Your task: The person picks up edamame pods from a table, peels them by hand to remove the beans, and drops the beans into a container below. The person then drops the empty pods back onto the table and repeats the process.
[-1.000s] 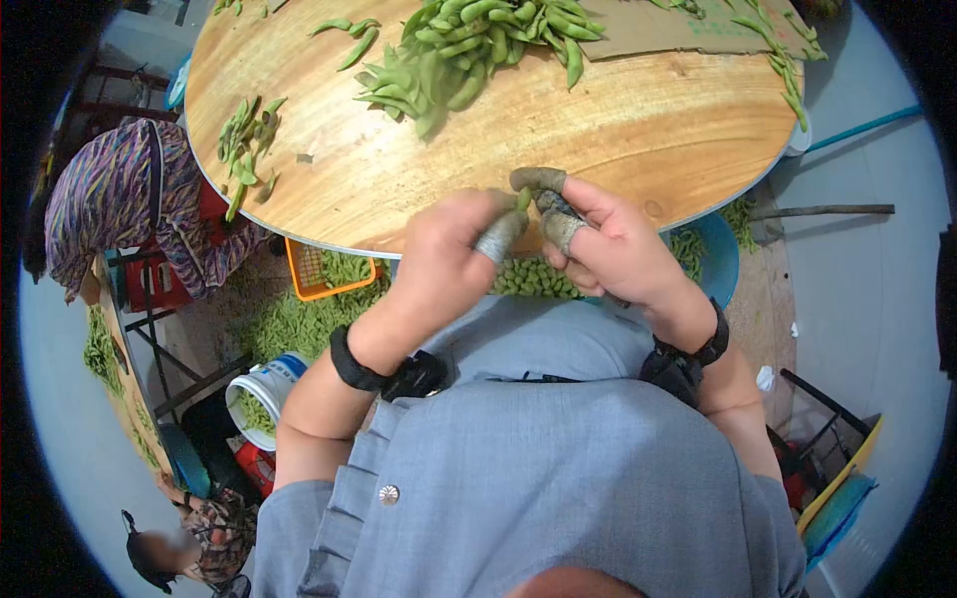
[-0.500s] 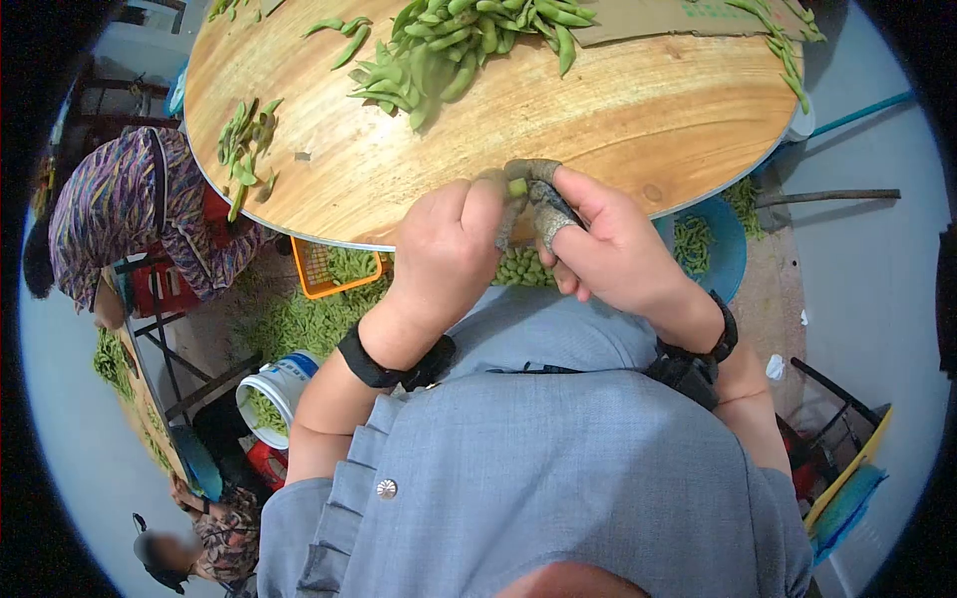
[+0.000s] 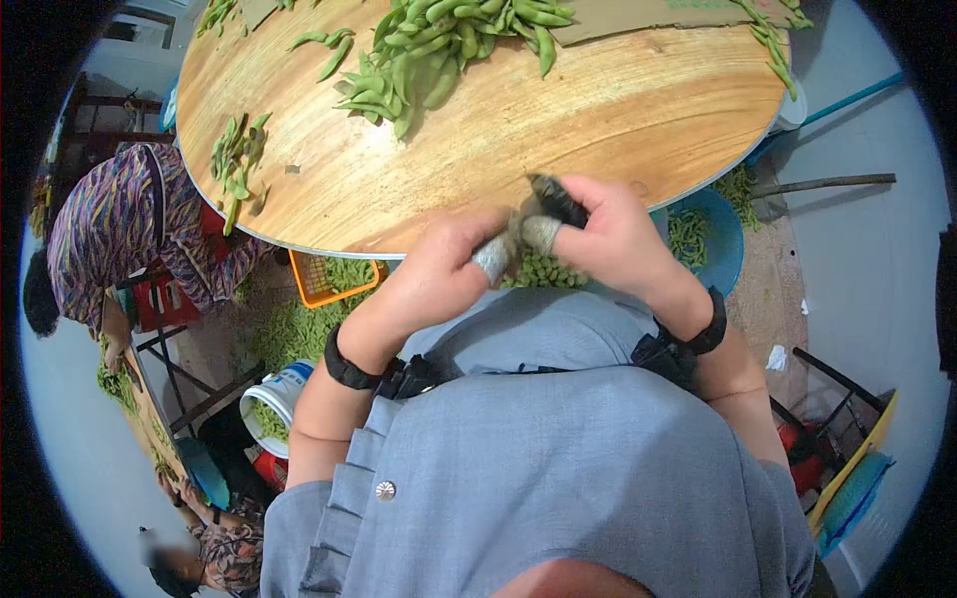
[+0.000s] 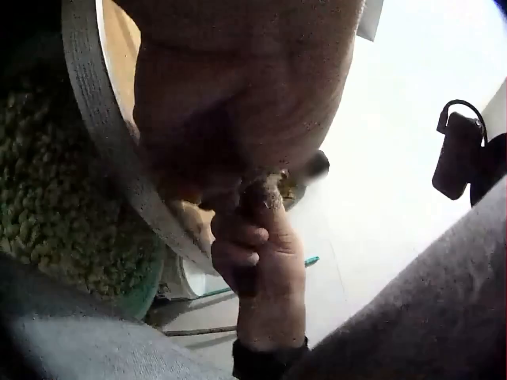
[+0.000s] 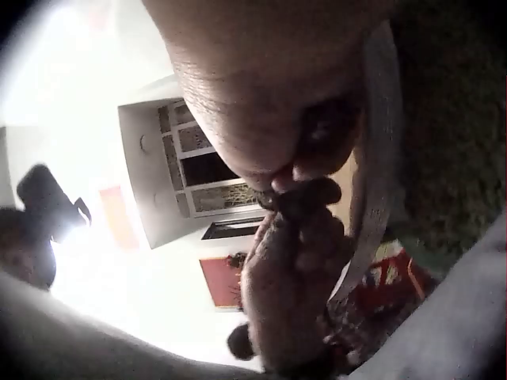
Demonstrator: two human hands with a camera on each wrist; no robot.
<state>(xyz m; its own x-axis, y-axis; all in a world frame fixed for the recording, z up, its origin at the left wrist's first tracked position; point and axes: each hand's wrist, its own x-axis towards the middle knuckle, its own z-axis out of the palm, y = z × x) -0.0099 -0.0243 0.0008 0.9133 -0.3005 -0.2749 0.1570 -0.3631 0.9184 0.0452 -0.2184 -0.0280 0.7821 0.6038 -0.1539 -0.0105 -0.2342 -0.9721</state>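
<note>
My left hand [image 3: 444, 264] is curled at chest height, near the table's front edge, its thumb wrapped in grey tape. It pinches a green soybean pod, now mostly hidden by blurred fingertips. My right hand [image 3: 613, 239] meets it thumb to thumb; its thumb has a dirty, pale cover and another finger a dark one. I cannot tell whether the right fingers grip the pod. In the left wrist view a yellowish-green bit [image 4: 291, 192] shows at the meeting fingertips. Green shelled beans [image 3: 543, 271] lie below the hands. A heap of soybean pods [image 3: 429, 50] is on the round wooden table [image 3: 478, 140].
Left of me stand an orange basket [image 3: 304, 274] and a white bucket [image 3: 284, 384], both with green pods or beans. A blue basin [image 3: 733, 244] is at the right. More pods [image 3: 236, 164] lie at the table's left. Another person [image 3: 130, 229] bends over at the left.
The pod's green end, visible between my fingertips before, is now hidden. My hands have dropped slightly toward the beans below, and the right fingers have shifted and blurred.
</note>
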